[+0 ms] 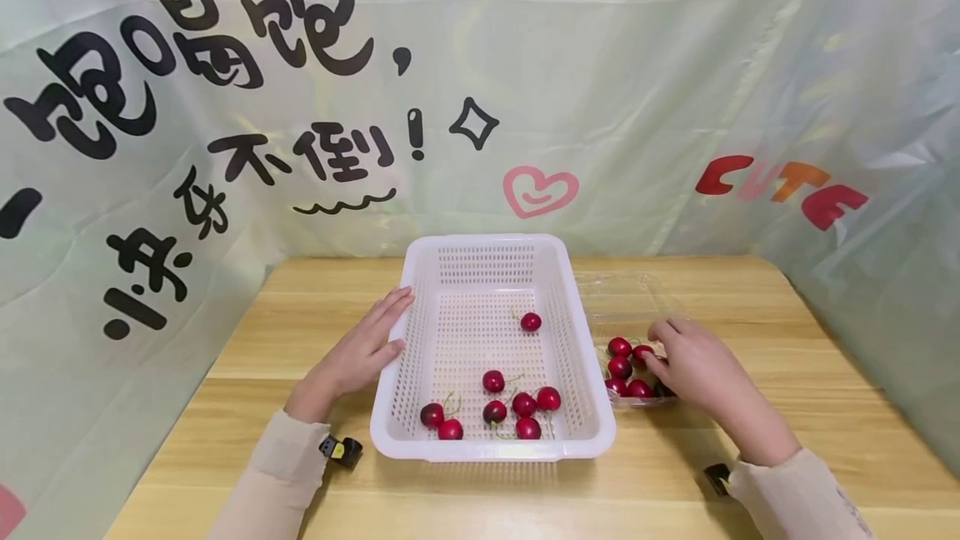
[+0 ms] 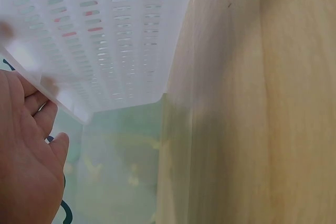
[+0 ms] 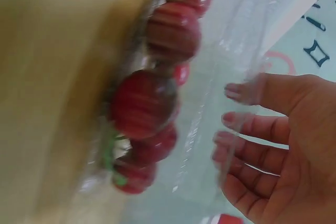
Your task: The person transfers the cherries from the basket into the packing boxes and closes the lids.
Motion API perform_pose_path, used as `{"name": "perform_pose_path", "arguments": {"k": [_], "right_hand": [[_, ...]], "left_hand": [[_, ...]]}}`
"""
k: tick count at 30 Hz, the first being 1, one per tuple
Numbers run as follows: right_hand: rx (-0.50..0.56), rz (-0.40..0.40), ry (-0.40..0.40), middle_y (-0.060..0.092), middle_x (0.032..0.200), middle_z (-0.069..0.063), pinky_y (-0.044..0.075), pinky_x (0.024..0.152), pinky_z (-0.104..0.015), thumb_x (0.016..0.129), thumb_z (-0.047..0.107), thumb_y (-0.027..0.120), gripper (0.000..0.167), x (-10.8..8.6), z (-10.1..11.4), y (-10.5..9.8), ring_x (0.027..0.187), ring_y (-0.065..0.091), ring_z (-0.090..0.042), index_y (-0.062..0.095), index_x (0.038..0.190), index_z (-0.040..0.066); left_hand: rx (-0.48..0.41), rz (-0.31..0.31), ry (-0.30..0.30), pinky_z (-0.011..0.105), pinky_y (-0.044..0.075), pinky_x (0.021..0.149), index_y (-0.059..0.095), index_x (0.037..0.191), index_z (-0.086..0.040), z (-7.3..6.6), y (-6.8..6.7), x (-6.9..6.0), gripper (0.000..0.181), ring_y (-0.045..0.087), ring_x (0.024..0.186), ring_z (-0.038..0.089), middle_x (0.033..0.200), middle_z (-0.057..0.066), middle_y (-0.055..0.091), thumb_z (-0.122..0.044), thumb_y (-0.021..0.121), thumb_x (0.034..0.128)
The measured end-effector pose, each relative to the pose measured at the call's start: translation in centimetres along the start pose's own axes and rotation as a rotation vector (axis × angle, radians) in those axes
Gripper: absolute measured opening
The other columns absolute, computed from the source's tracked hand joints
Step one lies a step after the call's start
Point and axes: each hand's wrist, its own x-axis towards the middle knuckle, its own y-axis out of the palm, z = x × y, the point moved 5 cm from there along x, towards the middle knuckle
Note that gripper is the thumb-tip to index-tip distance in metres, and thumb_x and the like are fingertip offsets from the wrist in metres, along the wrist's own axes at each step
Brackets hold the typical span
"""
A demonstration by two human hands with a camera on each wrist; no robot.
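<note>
A white plastic basket [image 1: 491,450] with perforated walls holds several red cherries [image 1: 524,404] with green stems, mostly near its front end. My left hand [image 1: 360,348] rests on the basket's left rim, its fingers fairly straight; in the left wrist view its fingertips go partly behind the rim. To the right of the basket lies a clear plastic box [image 1: 637,404] with more cherries [image 1: 619,367] in it. My right hand [image 1: 701,365] reaches over this box. In the right wrist view its thumb and fingers stand apart at the box's clear wall, with nothing seen between them.
Everything stands on a wooden table [image 1: 315,282]. The box's clear lid [image 1: 626,294] lies folded back behind it. A printed cloth [image 1: 637,90] hangs behind the table and along both sides. Small black devices [image 1: 345,452] are at both wrists.
</note>
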Motion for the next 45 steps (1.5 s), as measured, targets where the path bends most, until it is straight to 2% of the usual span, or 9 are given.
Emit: {"name": "perform_pose_path", "arguments": {"k": [9,15,19,29,35,40,45], "right_hand": [[-0.065,-0.038,-0.117,0.059,0.086,-0.01,0.051,0.068,-0.047,0.08,0.015,0.077,0.026,2.2,2.8,-2.2,0.075,0.057,-0.029,0.063,0.097,0.0],[-0.11,-0.055,-0.199,0.058,0.088,-0.011,0.051,0.069,-0.044,0.081,0.017,0.078,0.029,3.9,4.9,-3.4,0.075,0.055,-0.028,0.062,0.099,0.0],[-0.119,-0.075,-0.244,0.06,0.091,-0.013,0.052,0.072,-0.045,0.082,0.017,0.077,0.03,5.0,6.2,-3.9,0.078,0.057,-0.03,0.062,0.101,0.0],[-0.151,-0.079,-0.266,0.058,0.085,-0.01,0.05,0.065,-0.042,0.083,0.02,0.076,0.027,7.1,8.8,-4.5,0.073,0.055,-0.027,0.063,0.099,0.002],[-0.161,-0.088,-0.297,0.057,0.087,-0.01,0.049,0.07,-0.042,0.084,0.019,0.074,0.027,8.5,10.8,-5.2,0.076,0.055,-0.029,0.06,0.099,0.003],[-0.161,-0.107,-0.338,0.056,0.085,-0.009,0.048,0.069,-0.04,0.084,0.019,0.074,0.026,10.0,12.6,-5.7,0.074,0.054,-0.027,0.059,0.097,0.002],[-0.143,-0.112,-0.345,0.058,0.086,-0.01,0.049,0.073,-0.04,0.085,0.019,0.071,0.024,11.5,14.1,-5.5,0.076,0.056,-0.028,0.06,0.098,0.001]], "left_hand": [[0.006,0.001,0.004,0.057,0.016,0.115,0.03,0.151,0.001,0.1,0.1,-0.1,0.061,0.017,0.147,0.031,0.159,0.015,0.022,-0.022,0.049,0.0989],[0.006,0.005,-0.016,0.052,0.015,0.117,0.029,0.152,0.0,0.2,0.1,-0.2,0.061,0.017,0.147,0.03,0.16,0.014,0.022,-0.023,0.049,0.099],[0.014,0.009,-0.024,0.053,0.016,0.116,0.029,0.152,0.0,0.2,0.1,-0.2,0.061,0.017,0.147,0.03,0.16,0.013,0.022,-0.022,0.049,0.0989],[0.017,0.014,-0.027,0.054,0.018,0.115,0.029,0.152,0.0,0.1,0.0,-0.1,0.061,0.017,0.147,0.031,0.16,0.014,0.022,-0.021,0.049,0.0988],[0.021,0.021,-0.039,0.053,0.018,0.116,0.029,0.152,0.0,0.0,-0.1,-0.1,0.061,0.017,0.147,0.031,0.16,0.014,0.022,-0.02,0.05,0.0984],[0.021,0.021,-0.041,0.053,0.021,0.115,0.029,0.152,0.0,0.0,0.0,-0.1,0.061,0.017,0.147,0.031,0.16,0.013,0.022,-0.021,0.05,0.0985],[0.034,0.019,-0.037,0.054,0.024,0.113,0.029,0.152,-0.001,0.0,-0.1,-0.1,0.061,0.018,0.147,0.031,0.16,0.013,0.022,-0.023,0.05,0.0986]]}}
